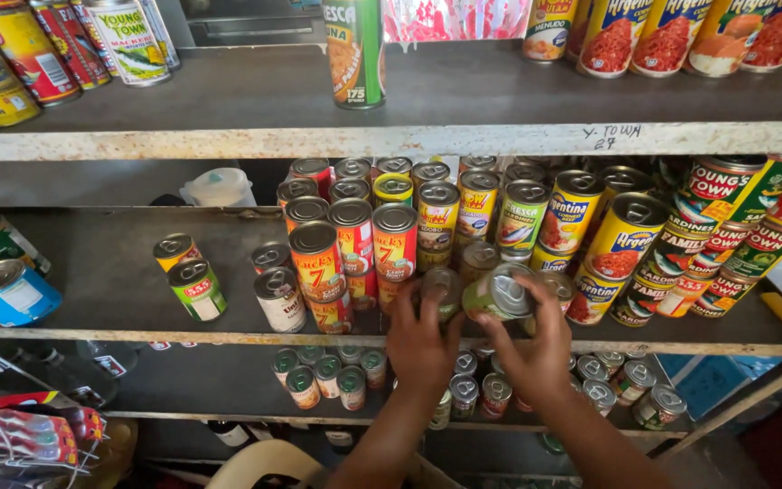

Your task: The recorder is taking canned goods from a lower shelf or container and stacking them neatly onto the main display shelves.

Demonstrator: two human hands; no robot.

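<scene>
Two bare hands work at the front edge of the grey middle shelf [92, 299]. The right hand [536, 349] is closed around a green-labelled tin can with a silver pull-tab lid [497, 294], held tilted, lid toward the camera, just above the shelf's front edge. The left hand [420, 340] has its fingers curled on a second small silver-topped can [441, 288] standing beside it. Judged step: seating cans in the front row, beside the red-and-yellow labelled cans [319, 263]. The next move calls for righting the tilted can and setting it down without knocking its close neighbours.
</scene>
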